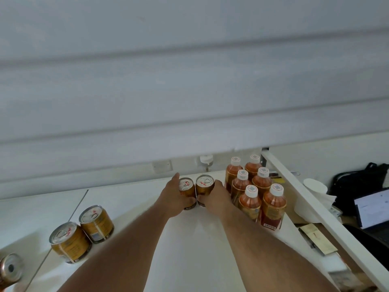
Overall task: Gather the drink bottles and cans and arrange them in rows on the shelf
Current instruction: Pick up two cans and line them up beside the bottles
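A smooth white shelf (189, 239) holds all the drinks. At the back, two small gold metal cans (196, 191) stand upright, side by side and touching. Just to their right, six brown drink bottles with white caps (255, 192) stand close together in two rows. Near the front left, two more gold cans with silver tops (82, 231) stand next to each other. At the far left edge, one brown can (9, 270) lies tipped over.

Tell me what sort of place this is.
Probably an office or workroom: a white shelf with drinks sits beside a desk carrying an open laptop, a black bag and papers.
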Demonstrator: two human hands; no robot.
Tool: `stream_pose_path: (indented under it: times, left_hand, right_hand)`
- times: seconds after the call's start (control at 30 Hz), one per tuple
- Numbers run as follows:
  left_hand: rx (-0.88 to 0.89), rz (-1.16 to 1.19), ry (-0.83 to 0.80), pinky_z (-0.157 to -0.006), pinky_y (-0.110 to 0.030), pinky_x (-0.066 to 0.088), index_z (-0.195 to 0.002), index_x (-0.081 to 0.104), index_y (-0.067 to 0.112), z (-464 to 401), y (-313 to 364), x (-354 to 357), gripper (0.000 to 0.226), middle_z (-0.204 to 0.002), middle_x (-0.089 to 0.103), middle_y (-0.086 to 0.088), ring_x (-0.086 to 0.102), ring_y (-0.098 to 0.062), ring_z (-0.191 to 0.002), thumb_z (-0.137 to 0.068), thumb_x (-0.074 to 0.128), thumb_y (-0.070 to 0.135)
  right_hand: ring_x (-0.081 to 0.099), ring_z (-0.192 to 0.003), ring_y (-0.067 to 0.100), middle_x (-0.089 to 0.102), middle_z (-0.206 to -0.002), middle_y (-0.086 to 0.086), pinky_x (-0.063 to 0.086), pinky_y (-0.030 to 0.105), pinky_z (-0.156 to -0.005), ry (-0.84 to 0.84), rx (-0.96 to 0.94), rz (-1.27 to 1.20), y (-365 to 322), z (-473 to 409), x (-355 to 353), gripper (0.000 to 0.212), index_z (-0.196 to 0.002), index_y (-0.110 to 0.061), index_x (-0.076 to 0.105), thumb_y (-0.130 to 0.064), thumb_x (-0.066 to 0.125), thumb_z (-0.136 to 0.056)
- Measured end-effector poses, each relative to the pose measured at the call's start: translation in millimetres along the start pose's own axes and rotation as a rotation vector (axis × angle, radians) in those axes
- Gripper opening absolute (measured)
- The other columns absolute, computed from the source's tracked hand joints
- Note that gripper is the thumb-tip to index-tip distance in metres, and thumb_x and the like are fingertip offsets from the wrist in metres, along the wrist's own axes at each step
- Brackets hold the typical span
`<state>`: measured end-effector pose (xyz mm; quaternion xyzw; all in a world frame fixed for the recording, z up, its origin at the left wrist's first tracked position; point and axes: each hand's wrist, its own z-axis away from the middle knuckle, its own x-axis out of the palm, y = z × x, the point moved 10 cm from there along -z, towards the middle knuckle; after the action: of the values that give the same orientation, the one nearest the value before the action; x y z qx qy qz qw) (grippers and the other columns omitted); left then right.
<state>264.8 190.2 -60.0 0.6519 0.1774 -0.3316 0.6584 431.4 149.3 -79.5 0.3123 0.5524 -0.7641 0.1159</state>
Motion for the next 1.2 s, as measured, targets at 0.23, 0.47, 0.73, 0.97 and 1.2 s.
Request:
stream_pose_path:
  times: [0.23, 0.47, 0.73, 0.97, 1.2]
  left_hand:
    - [0.055, -0.132, 0.054, -0.086, -0.018, 0.029, -0.148, 0.03, 0.005, 29.4, 11.2, -15.5, 0.09, -0.139, 0.045, 0.004, 0.044, -0.01, -0.119, -0.076, 0.083, 0.018]
    - [0.061, -0.328, 0.023, -0.114, -0.032, 0.026, -0.156, 0.016, 0.019, 100.3, 9.1, -53.5, 0.088, -0.161, 0.022, -0.004, 0.027, -0.022, -0.145, -0.088, 0.069, 0.033]
    - [0.067, -0.403, 0.001, -0.111, -0.032, 0.028, -0.154, 0.022, 0.021, 190.3, 5.5, -96.5, 0.078, -0.159, 0.026, 0.0, 0.028, -0.021, -0.143, -0.091, 0.063, 0.037]
    - [0.028, -0.373, 0.093, -0.108, -0.034, 0.034, -0.153, 0.025, 0.017, 266.7, 1.9, -129.5, 0.077, -0.157, 0.031, -0.003, 0.033, -0.023, -0.141, -0.09, 0.065, 0.035]
    - [-0.101, -0.35, 0.102, -0.113, -0.035, 0.028, -0.154, 0.021, 0.018, 349.3, -38.5, -149.5, 0.082, -0.159, 0.026, -0.002, 0.028, -0.021, -0.144, -0.088, 0.064, 0.042]
  right_hand:
    - [0.053, -0.129, 0.028, 0.053, -0.143, 0.013, 0.043, 0.031, -0.099, -0.046, 0.059, 0.089, 4.0, 36.1, -1.9, 0.069, -0.151, -0.002, 0.026, -0.024, 0.064, -0.096]
    - [0.048, -0.136, 0.028, 0.046, -0.152, 0.01, 0.041, 0.032, -0.104, -0.093, 0.005, 0.125, -13.8, 115.0, -5.8, 0.079, -0.159, -0.011, 0.018, -0.04, 0.06, -0.098]
    - [0.037, -0.143, 0.029, 0.033, -0.16, 0.008, 0.038, 0.039, -0.111, -0.203, -0.144, 0.365, -64.1, 193.3, 6.9, 0.087, -0.158, -0.014, 0.021, -0.059, 0.058, -0.093]
    - [0.036, -0.144, 0.028, 0.03, -0.162, 0.006, 0.036, 0.041, -0.114, -0.234, -0.244, 0.393, -92.0, 248.1, 17.3, 0.088, -0.159, -0.016, 0.02, -0.057, 0.061, -0.092]
    - [0.036, -0.143, 0.027, 0.03, -0.161, 0.007, 0.036, 0.036, -0.11, -0.319, -0.32, 0.359, -101.9, 321.3, 42.5, 0.087, -0.159, -0.015, 0.02, -0.053, 0.062, -0.093]
